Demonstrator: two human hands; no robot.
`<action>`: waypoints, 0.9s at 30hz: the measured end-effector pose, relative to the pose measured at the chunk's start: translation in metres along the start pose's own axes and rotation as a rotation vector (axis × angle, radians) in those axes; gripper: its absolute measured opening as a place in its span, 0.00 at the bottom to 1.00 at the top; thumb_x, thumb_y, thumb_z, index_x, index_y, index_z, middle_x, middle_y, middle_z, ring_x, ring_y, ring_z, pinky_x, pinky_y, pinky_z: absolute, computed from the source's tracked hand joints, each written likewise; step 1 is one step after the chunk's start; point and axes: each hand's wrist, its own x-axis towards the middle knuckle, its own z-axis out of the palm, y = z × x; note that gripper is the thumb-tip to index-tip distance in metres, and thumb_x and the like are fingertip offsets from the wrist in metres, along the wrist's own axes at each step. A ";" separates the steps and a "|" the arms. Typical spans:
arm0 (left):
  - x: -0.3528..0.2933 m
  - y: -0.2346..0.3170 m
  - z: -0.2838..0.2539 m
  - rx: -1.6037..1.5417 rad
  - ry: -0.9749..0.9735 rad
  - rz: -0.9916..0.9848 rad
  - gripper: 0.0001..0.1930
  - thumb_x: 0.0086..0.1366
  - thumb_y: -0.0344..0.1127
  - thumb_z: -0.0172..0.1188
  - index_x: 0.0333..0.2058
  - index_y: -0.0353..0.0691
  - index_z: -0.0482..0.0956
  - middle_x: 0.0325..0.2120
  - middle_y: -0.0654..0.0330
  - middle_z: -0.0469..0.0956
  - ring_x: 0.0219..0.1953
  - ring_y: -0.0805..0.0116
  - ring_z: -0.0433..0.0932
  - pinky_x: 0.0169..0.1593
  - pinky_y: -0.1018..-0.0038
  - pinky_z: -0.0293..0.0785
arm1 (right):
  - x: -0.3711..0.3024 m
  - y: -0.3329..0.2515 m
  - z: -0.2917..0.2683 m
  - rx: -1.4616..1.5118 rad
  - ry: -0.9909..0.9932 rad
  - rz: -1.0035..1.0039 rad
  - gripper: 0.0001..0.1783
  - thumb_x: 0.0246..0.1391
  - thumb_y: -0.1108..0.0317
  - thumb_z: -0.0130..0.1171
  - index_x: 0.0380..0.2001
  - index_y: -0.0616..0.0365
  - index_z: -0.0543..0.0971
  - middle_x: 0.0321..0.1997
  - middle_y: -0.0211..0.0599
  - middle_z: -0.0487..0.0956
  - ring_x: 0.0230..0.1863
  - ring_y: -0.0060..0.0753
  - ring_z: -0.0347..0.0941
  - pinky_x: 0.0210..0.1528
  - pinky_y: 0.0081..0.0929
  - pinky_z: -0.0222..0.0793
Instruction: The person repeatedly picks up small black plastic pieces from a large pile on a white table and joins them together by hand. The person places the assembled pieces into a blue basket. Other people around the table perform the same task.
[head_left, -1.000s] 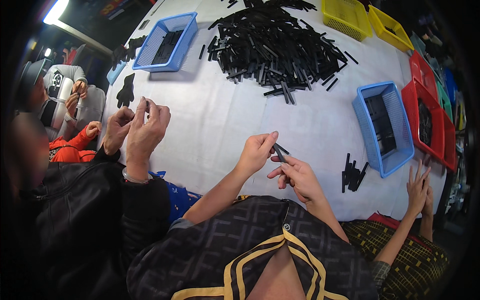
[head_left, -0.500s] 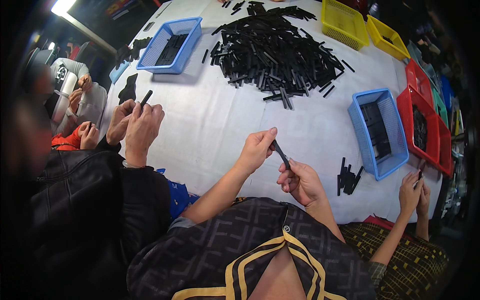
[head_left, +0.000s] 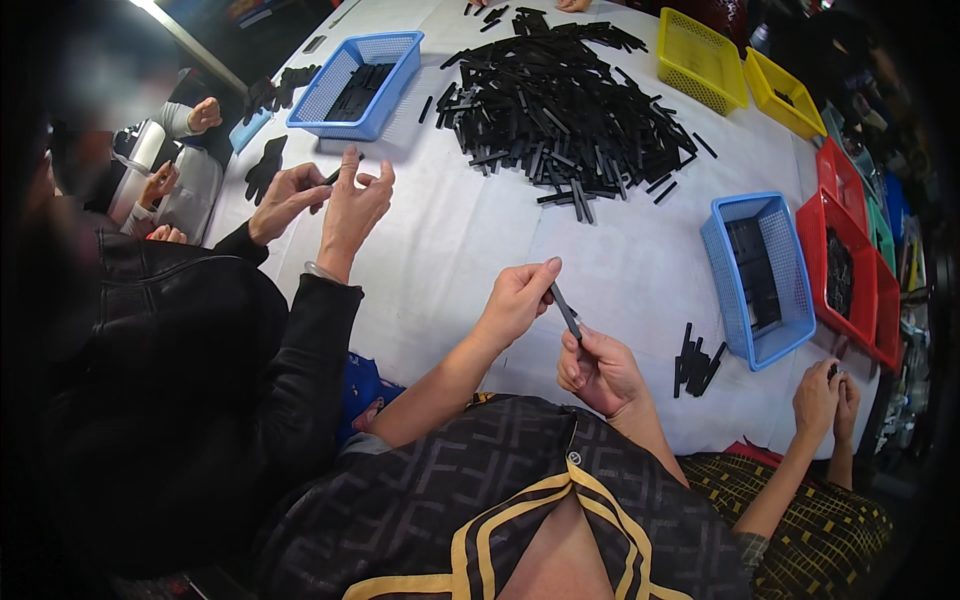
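Between my two hands is a narrow black strip (head_left: pixel 565 310), slanting down to the right above the white-covered table (head_left: pixel 440 235). My left hand (head_left: pixel 516 302) pinches its upper end between thumb and fingers. Its lower end sits in my right hand (head_left: pixel 603 370), whose fingers are curled around it. A small group of similar loose black strips (head_left: pixel 697 364) lies to the right of my right hand. Farther off, a large heap of black strips (head_left: pixel 560 110) covers the far middle of the table.
A blue basket (head_left: pixel 812 335) with black pieces stands at the right, beside red baskets (head_left: pixel 832 160). Another blue basket (head_left: pixel 400 90) stands at the far left; yellow baskets (head_left: pixel 690 60) are far right. Co-workers' hands (head_left: pixel 350 215) work at the left, others (head_left: pixel 820 400) at the right.
My hands keep the strip in nearly the same pose. The left co-worker's hands have moved right and farther over the table, with fingers spreading. The view has shifted slightly.
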 end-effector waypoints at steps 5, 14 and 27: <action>-0.002 -0.003 0.000 -0.036 0.007 -0.062 0.23 0.63 0.50 0.50 0.16 0.39 0.69 0.12 0.68 0.65 0.14 0.83 0.59 0.18 0.84 0.54 | 0.000 0.003 0.000 -0.022 -0.020 -0.006 0.14 0.61 0.61 0.38 0.28 0.58 0.67 0.19 0.40 0.72 0.18 0.27 0.65 0.23 0.22 0.59; 0.012 -0.005 0.009 -0.059 -0.094 -0.049 0.19 0.64 0.46 0.49 0.18 0.41 0.68 0.12 0.72 0.60 0.12 0.85 0.53 0.15 0.85 0.46 | 0.000 0.001 0.000 -0.058 0.042 -0.058 0.14 0.60 0.61 0.39 0.30 0.59 0.70 0.20 0.39 0.73 0.19 0.27 0.66 0.24 0.21 0.61; 0.008 -0.007 0.010 -0.069 -0.074 -0.061 0.18 0.65 0.46 0.48 0.21 0.41 0.68 0.11 0.71 0.60 0.12 0.84 0.54 0.15 0.83 0.47 | 0.002 0.001 -0.015 -0.110 0.172 -0.061 0.14 0.59 0.61 0.43 0.28 0.59 0.71 0.22 0.35 0.74 0.21 0.24 0.68 0.25 0.20 0.64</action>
